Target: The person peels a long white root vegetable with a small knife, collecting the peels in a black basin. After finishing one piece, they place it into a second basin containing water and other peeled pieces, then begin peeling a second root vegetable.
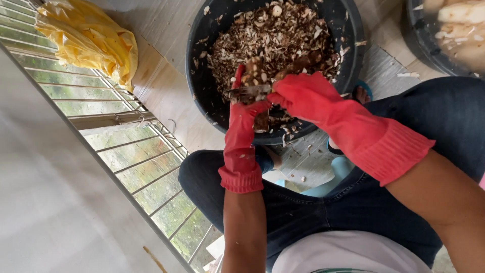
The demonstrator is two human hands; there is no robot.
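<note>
Your left hand (246, 108), in a red rubber glove, is clamped around a brown root (254, 76), fingers wrapped along its lower part. The root stands roughly upright, its top poking out above your fingers. Your right hand (302, 96), also red-gloved, is closed on a peeler (248, 92) whose metal blade lies across the root, just above your left fingers. Both hands touch or nearly touch at the root.

Directly beyond and under your hands is a black tub (202, 81), filled with brown and pale peelings (275, 38). Some scraps cling to the tub's inner wall and a few lie on the floor near its rim.

Farther to the right of your right hand, a second dark tub (419, 43) holds pale peeled roots (462, 25), partly cut off by the frame edge.

Well to the left of your left hand, a yellow plastic bag (86, 38) lies on the floor beside a metal window grille (126, 151).

Below your hands, your knees in dark jeans (444, 111) flank the tub.
</note>
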